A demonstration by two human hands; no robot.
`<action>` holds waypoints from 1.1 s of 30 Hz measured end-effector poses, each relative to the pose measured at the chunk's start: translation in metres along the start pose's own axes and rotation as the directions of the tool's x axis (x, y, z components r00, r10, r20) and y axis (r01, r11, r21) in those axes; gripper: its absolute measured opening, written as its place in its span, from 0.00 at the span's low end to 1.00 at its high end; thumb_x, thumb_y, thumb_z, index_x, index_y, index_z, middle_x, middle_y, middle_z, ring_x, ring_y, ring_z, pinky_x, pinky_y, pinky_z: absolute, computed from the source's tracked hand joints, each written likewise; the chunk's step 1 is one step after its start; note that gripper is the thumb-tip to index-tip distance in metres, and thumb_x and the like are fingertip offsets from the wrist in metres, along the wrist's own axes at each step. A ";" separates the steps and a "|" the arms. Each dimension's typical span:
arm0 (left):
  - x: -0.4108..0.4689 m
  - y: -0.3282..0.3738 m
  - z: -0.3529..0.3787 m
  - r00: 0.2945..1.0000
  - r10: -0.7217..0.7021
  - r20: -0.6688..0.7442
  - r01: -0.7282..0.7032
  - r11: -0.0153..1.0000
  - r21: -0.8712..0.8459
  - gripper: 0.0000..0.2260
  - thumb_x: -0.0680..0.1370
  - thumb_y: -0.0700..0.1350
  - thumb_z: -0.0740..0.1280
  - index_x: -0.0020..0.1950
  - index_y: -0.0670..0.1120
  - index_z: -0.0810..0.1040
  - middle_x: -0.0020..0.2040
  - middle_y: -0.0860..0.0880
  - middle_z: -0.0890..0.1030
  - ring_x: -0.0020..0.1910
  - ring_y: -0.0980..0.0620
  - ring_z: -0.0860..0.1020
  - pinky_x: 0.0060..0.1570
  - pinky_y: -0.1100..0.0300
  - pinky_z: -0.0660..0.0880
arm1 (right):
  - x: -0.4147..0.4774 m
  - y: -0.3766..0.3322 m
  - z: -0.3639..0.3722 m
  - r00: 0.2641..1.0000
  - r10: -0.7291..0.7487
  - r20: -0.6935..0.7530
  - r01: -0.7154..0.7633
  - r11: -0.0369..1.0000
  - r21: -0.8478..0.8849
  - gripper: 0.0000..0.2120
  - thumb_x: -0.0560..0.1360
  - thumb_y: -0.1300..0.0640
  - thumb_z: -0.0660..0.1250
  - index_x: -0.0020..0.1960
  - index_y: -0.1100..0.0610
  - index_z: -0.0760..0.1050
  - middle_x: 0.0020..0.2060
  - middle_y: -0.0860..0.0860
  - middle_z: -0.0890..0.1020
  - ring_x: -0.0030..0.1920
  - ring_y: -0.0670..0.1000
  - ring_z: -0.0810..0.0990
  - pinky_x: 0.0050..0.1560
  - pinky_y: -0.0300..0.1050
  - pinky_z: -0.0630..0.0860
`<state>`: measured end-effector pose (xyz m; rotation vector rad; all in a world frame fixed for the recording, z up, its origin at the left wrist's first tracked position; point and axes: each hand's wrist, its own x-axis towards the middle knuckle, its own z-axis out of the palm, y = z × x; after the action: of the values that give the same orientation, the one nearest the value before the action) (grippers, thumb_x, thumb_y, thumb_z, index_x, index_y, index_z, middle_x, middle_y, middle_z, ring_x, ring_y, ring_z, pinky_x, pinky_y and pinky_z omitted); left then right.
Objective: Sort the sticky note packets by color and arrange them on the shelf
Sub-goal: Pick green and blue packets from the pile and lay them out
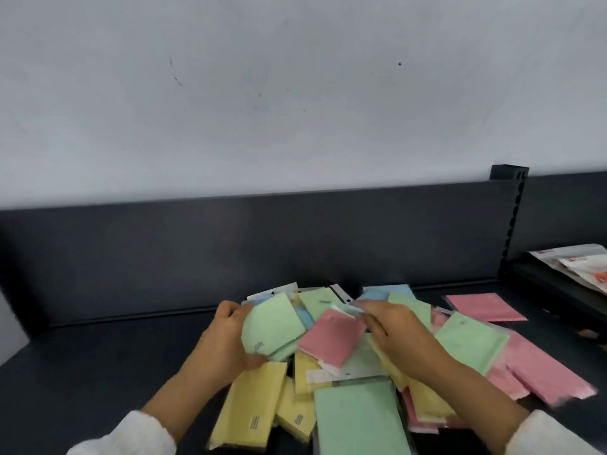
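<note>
A mixed heap of sticky note packets lies on the dark shelf (98, 356). My left hand (223, 339) grips a light green packet (276, 323) at its left edge, lifted slightly over the pile. My right hand (400, 336) pinches the top flap of a pink packet (331, 339) in the middle of the heap. Yellow packets (249, 408) lie at the front left, a large green packet (358, 418) at the front centre, and pink packets (542, 369) to the right. Blue packets (377, 295) peek out at the back.
The shelf's dark back panel (262, 247) rises behind the pile under a white wall. A slotted upright post (512, 208) stands at the right. Beyond it, a neighbouring shelf bay holds white and red packages (581, 264).
</note>
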<state>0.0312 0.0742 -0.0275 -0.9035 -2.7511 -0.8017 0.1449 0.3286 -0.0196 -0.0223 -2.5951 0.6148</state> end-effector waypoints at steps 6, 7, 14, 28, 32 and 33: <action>-0.010 -0.005 0.001 0.982 -0.165 -0.094 0.157 0.984 -0.084 0.26 0.68 0.50 0.75 0.63 0.46 0.74 0.50 0.52 0.71 0.47 0.55 0.72 0.47 0.61 0.71 | -0.013 -0.007 0.018 0.972 -0.039 0.233 0.077 0.985 -0.157 0.22 0.76 0.64 0.55 0.68 0.49 0.67 0.65 0.51 0.74 0.58 0.52 0.76 0.49 0.41 0.70; -0.011 -0.005 0.000 0.976 -0.187 -0.109 0.176 0.979 -0.102 0.20 0.71 0.48 0.73 0.60 0.45 0.76 0.47 0.52 0.74 0.44 0.54 0.74 0.45 0.59 0.75 | -0.013 -0.009 0.018 0.978 -0.041 0.206 0.074 0.985 -0.154 0.22 0.77 0.63 0.56 0.68 0.48 0.68 0.64 0.51 0.75 0.58 0.52 0.76 0.49 0.41 0.71; -0.023 -0.017 -0.017 0.930 -0.304 -0.208 0.250 0.936 -0.249 0.09 0.76 0.45 0.67 0.55 0.49 0.75 0.45 0.52 0.79 0.40 0.56 0.79 0.36 0.61 0.76 | -0.010 -0.027 0.018 0.976 -0.219 0.023 0.220 0.974 -0.058 0.20 0.74 0.63 0.66 0.64 0.51 0.75 0.66 0.47 0.74 0.68 0.45 0.70 0.66 0.34 0.59; -0.089 -0.135 -0.083 0.775 -0.553 -0.306 0.368 0.788 -0.493 0.12 0.74 0.45 0.69 0.57 0.49 0.74 0.46 0.53 0.79 0.45 0.53 0.80 0.46 0.50 0.80 | 0.019 -0.126 0.083 0.929 -0.354 0.105 0.356 0.934 0.002 0.25 0.76 0.69 0.57 0.68 0.48 0.70 0.67 0.41 0.70 0.67 0.34 0.59 0.66 0.24 0.48; -0.104 -0.179 -0.106 0.768 -0.568 -0.296 0.393 0.783 -0.482 0.12 0.75 0.44 0.69 0.57 0.47 0.74 0.47 0.51 0.80 0.45 0.52 0.80 0.46 0.50 0.80 | 0.030 -0.166 0.118 0.925 -0.355 0.134 0.357 0.934 0.010 0.25 0.74 0.71 0.59 0.66 0.50 0.73 0.66 0.44 0.73 0.69 0.42 0.66 0.66 0.26 0.50; -0.105 -0.189 -0.110 0.773 -0.564 -0.291 0.401 0.790 -0.464 0.12 0.75 0.44 0.69 0.58 0.47 0.74 0.48 0.50 0.80 0.44 0.52 0.80 0.45 0.53 0.79 | 0.032 -0.175 0.125 0.925 -0.353 0.139 0.355 0.935 0.014 0.25 0.74 0.70 0.59 0.65 0.50 0.73 0.65 0.44 0.74 0.69 0.43 0.67 0.67 0.27 0.52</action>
<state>0.0021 -0.1653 -0.0480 0.0170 -2.4847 -1.4579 0.0760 0.1227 -0.0289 0.4930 -2.6399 0.4814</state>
